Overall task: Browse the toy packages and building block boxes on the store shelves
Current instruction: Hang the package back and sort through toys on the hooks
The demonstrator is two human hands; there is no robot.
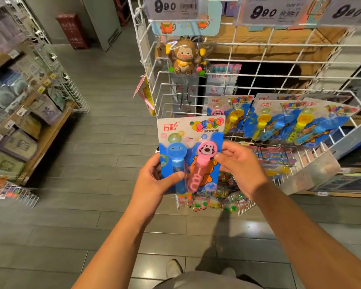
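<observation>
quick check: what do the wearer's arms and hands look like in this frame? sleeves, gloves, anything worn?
Both forearms are bare up to the frame edge, with no sleeves in view. The left hand and right hand are bare too: no gloves, and no rings, watch or wristband that I can see. There are no markings, cables or straps on either arm.

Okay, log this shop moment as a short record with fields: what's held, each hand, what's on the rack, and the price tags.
held: bubble wand pack, upright, facing the camera
left hand: grips the pack's lower left edge, thumb on front
right hand: pinches the pack's right edge
pack contents: blue wand and pink wand
rack: monkey toy hanging, more wand packs below
price tags: read 990
</observation>
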